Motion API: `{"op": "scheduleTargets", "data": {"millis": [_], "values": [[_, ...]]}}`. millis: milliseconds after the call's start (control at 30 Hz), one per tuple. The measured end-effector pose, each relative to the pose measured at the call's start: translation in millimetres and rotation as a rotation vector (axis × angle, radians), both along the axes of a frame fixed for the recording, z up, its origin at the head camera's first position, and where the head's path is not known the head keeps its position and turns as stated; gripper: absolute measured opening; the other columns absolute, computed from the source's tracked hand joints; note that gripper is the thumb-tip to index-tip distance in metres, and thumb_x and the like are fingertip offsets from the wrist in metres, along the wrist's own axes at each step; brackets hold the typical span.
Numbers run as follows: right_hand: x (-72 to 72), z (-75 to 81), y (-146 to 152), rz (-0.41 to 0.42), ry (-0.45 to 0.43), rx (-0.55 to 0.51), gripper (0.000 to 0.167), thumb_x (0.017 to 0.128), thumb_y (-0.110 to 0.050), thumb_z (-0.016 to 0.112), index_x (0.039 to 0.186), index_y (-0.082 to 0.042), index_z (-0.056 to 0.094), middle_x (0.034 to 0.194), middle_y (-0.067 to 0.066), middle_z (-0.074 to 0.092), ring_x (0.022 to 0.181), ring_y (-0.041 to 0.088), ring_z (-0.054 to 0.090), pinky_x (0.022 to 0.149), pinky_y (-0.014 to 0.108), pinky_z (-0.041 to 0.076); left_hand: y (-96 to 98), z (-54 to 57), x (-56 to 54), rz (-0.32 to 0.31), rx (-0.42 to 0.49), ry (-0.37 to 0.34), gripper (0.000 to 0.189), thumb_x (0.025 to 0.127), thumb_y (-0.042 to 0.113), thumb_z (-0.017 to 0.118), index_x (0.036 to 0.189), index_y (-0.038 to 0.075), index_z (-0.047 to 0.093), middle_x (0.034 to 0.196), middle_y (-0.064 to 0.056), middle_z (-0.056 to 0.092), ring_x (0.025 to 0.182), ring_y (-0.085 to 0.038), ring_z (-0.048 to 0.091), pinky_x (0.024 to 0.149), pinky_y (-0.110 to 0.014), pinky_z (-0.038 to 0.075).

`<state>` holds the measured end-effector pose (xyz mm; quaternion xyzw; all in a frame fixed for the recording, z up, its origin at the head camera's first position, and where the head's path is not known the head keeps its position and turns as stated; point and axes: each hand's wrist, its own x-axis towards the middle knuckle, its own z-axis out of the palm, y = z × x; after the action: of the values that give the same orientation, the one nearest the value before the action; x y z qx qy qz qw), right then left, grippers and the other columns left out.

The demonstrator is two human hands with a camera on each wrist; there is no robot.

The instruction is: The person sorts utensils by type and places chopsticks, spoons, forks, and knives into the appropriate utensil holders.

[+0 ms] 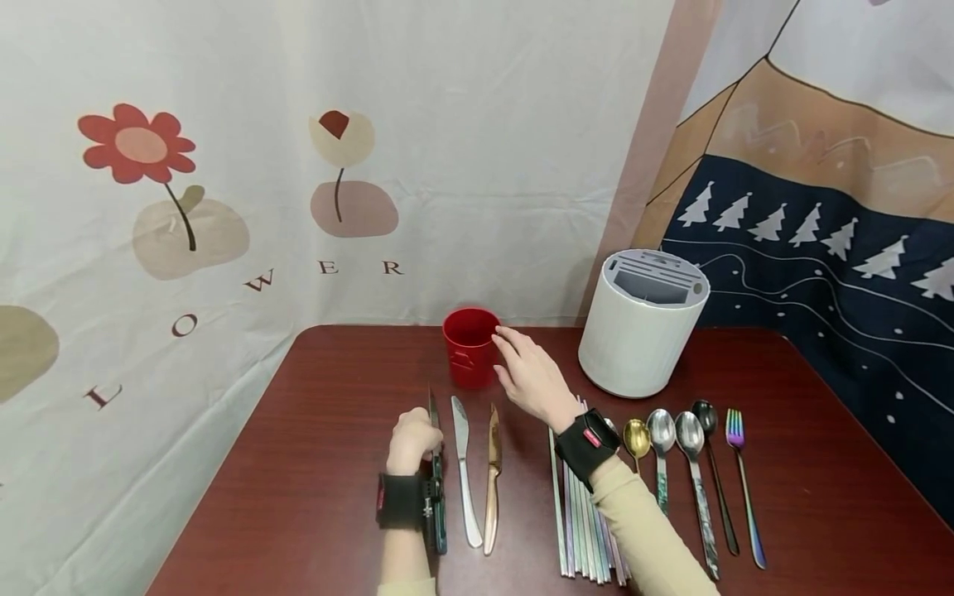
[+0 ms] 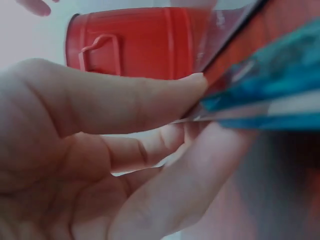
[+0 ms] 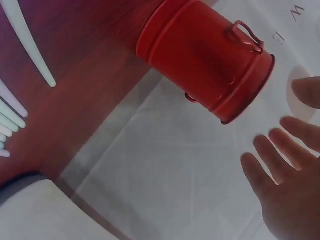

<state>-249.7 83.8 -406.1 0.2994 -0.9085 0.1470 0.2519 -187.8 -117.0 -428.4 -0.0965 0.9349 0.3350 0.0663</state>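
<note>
My left hand [image 1: 412,443] pinches a knife [image 1: 439,517] between thumb and fingers. In the left wrist view the marbled teal handle [image 2: 282,70] runs off to the right from the fingertips. Just right of that hand lie a silver table knife [image 1: 464,476] and a gold-toned knife [image 1: 493,488], side by side. Beside a red metal bucket [image 1: 469,364] with small side handles, my right hand [image 1: 531,377] is held with its fingers extended and nothing in its grasp. The right wrist view shows those fingertips [image 3: 248,162] apart from the bucket.
A white cutlery holder [image 1: 637,339] with a slotted grey top stands at the back right. Pale chopsticks [image 1: 581,530] lie under my right forearm. Several spoons [image 1: 691,434] and a rainbow fork [image 1: 736,439] lie farther right on the dark red table [image 1: 320,463]. A printed curtain hangs behind.
</note>
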Motion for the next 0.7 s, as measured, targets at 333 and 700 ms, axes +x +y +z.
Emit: {"op": "scheduleTargets", "data": {"millis": [333,700], "values": [[-9.9,-2.8,-6,0.024,-0.014,0.089,0.045,0.09,-0.021,0.062,0.13,0.0,0.055,0.135,0.016,0.054,0.124,0.031,0.054,0.103,0.042,0.045,-2.4,21.0,6.8,0.125,0.031,0.261,0.016,0.082,0.007,0.068,0.078,0.003,0.053,0.072,-0.011,0.06,0.064,-0.025,0.055,0.056,-0.032,0.04],[-13.0,-7.9,-6,0.012,-0.015,0.133,0.046,0.09,-0.021,0.063,0.13,-0.001,0.056,0.134,0.016,0.056,0.123,0.029,0.055,0.103,0.04,0.045,3.2,40.2,10.3,0.224,0.086,0.657,0.011,0.083,0.005,0.07,0.089,-0.001,0.063,0.077,-0.015,0.067,0.071,-0.028,0.066,0.066,-0.046,0.051]]}}
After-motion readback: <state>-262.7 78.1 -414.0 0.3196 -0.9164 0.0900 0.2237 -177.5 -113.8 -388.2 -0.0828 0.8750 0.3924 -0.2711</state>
